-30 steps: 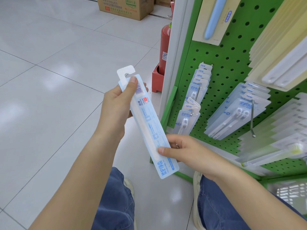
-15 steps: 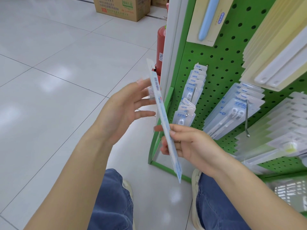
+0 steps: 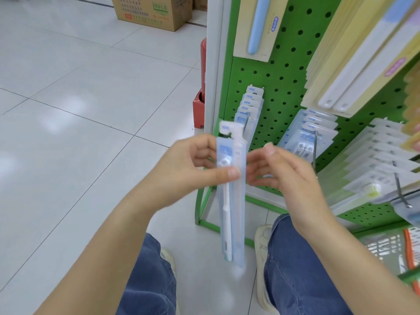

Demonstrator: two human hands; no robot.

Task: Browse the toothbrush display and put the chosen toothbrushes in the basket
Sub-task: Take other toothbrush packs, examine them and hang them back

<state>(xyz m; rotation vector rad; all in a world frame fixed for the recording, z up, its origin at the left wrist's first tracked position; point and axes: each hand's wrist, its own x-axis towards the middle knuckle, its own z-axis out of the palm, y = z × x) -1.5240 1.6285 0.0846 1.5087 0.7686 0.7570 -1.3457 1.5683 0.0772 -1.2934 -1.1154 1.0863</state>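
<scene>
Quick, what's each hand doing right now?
Left hand: pinches the toothbrush pack near its top, thumb in front.
Right hand: open, fingers relaxed beside the pack, holding nothing.

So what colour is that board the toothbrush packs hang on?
Bright green pegboard dotted with dark round holes, seen clearly in the head view.

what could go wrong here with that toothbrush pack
The left hand alone pinches the toothbrush pack near its top, so the long hanging pack could slip and drop to the floor. The open right hand sits close to a bare metal hook, which it might snag.
</scene>
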